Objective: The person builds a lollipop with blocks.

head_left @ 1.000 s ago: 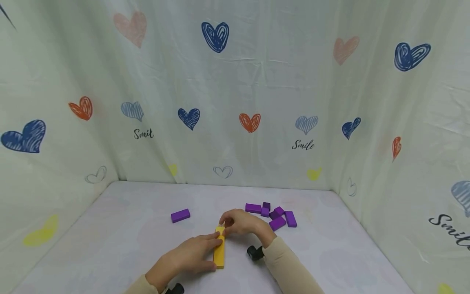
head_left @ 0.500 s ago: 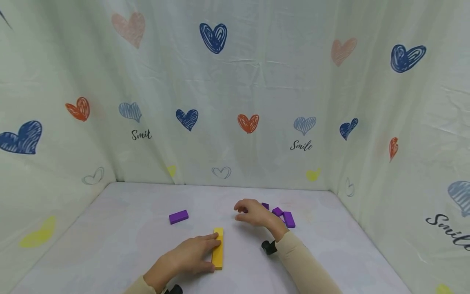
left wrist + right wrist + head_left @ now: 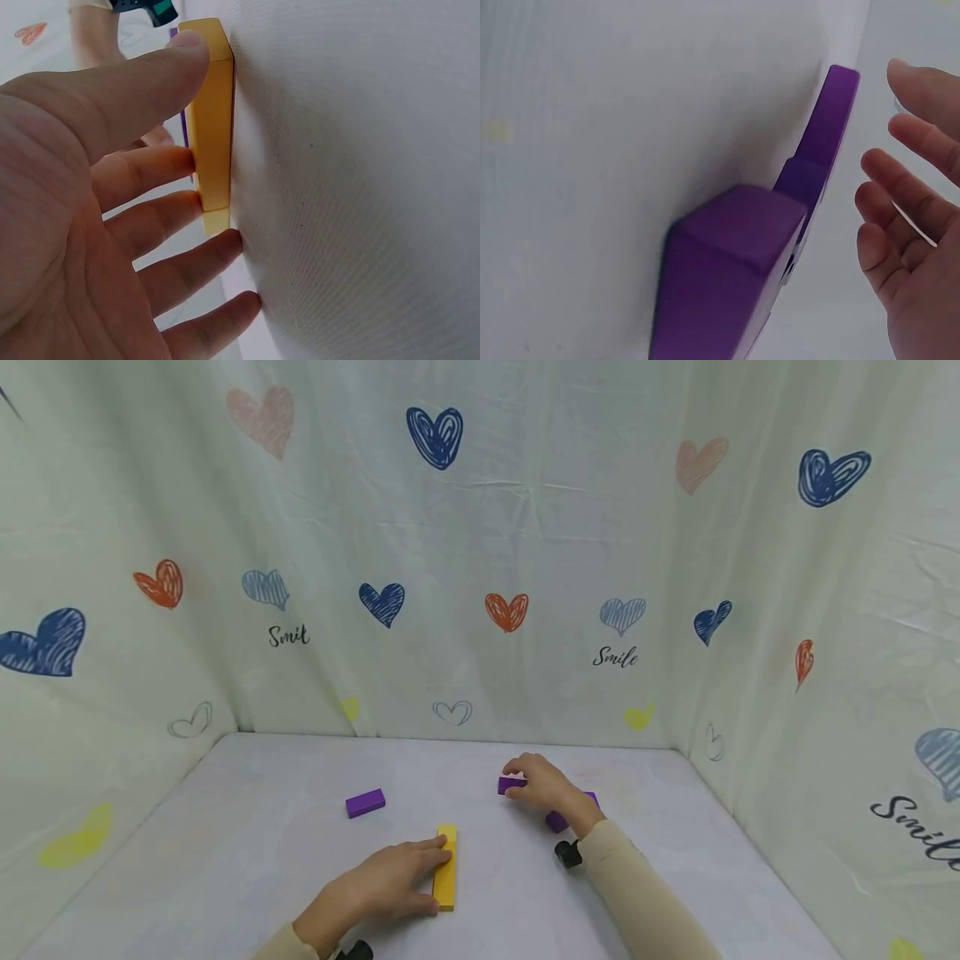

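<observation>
My left hand (image 3: 388, 887) lies against a yellow row of blocks (image 3: 445, 881), its fairly straight fingers touching it. In the left wrist view, the thumb is at the near end of the long yellow block (image 3: 210, 127), and two fingertips meet its side. A short yellow block (image 3: 216, 220) adjoins its far end. My right hand (image 3: 551, 785) hovers over the purple blocks with loosely bent fingers, around a purple block (image 3: 512, 786) at the group's left. The right wrist view shows that hand (image 3: 922, 202) apart from the purple blocks (image 3: 727, 255), holding nothing.
A lone purple block (image 3: 365, 803) lies on the white table (image 3: 285, 827) to the left. More purple blocks (image 3: 557, 821) are partly hidden under the right hand and wrist. A curtain (image 3: 480, 527) printed with hearts surrounds the table's back and sides.
My right hand has left the far end of the yellow row and moved right and away to the purple blocks. The left hand has stayed on the yellow row.
</observation>
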`<state>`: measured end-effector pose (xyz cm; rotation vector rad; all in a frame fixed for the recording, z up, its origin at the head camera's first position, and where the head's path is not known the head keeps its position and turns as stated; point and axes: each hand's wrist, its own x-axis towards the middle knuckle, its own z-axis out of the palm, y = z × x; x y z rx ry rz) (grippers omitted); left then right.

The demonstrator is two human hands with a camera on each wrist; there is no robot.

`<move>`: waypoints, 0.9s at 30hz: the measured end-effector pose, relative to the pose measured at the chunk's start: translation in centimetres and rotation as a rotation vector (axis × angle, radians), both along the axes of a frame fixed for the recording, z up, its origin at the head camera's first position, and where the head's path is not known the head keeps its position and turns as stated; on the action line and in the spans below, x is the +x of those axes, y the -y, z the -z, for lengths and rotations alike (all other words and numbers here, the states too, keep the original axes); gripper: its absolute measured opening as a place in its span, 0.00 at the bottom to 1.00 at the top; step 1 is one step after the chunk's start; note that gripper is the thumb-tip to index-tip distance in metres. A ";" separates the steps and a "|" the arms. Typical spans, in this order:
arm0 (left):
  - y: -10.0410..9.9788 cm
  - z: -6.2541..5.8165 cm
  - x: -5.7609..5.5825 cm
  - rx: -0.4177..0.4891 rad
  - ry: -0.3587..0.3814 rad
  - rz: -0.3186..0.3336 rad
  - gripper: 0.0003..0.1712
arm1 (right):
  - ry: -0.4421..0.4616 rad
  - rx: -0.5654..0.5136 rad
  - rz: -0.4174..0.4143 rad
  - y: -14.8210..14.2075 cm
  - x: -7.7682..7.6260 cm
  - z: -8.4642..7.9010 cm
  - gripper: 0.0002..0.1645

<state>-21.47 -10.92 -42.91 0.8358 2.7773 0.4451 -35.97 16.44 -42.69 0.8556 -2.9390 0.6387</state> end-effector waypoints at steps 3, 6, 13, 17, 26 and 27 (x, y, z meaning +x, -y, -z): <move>0.0 0.0 0.0 0.000 -0.003 0.002 0.38 | 0.010 0.044 0.013 -0.2 -0.2 0.0 0.21; 0.1 0.0 0.0 0.002 -0.009 0.007 0.38 | 0.015 0.086 0.023 -0.4 -0.5 0.2 0.21; 0.1 -0.1 0.1 0.011 -0.002 0.007 0.37 | 0.009 0.093 0.028 -0.7 -1.1 0.7 0.19; 0.1 0.0 -0.1 0.009 0.000 0.007 0.38 | 0.002 0.090 0.025 -0.8 -1.2 0.8 0.18; 0.0 0.2 -0.1 0.010 0.021 -0.010 0.38 | 0.043 0.041 -0.051 0.3 -0.9 0.5 0.18; 0.0 0.2 -0.1 0.009 0.021 -0.012 0.38 | 0.051 0.044 -0.054 0.6 -0.9 0.6 0.18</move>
